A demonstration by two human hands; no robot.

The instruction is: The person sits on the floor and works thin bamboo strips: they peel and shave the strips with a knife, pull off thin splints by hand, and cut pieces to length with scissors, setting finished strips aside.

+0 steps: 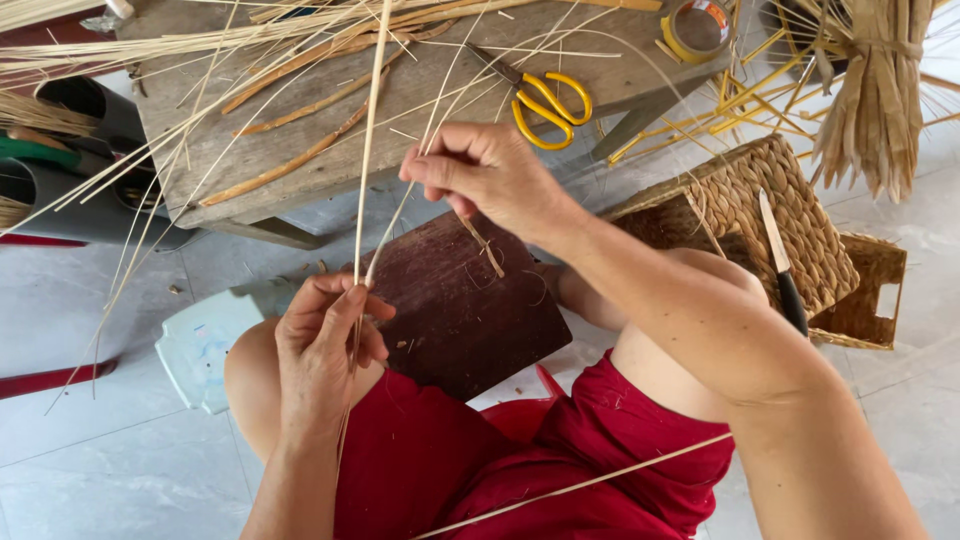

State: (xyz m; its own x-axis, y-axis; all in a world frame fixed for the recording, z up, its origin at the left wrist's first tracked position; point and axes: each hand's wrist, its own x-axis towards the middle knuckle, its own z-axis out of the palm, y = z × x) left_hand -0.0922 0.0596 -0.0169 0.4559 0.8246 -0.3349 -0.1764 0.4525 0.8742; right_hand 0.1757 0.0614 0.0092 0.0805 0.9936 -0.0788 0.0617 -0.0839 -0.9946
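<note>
My left hand (325,345) pinches a long pale cane strip (368,150) low down, just above my left knee. The strip runs up past the wooden table's edge. My right hand (480,172) is higher and grips a thin strand (395,222) that splits off the same strip, holding it between thumb and fingers. A dark brown wooden board (470,320) rests on my lap under both hands. A second strip (570,487) lies across my red shorts.
A wooden table (300,165) ahead holds cane strips, yellow-handled scissors (545,100) and a tape roll (697,27). A woven basket (770,215) with a knife (782,265) on it sits at right, with a dried leaf bundle (875,95). A pale stool (205,345) is at left.
</note>
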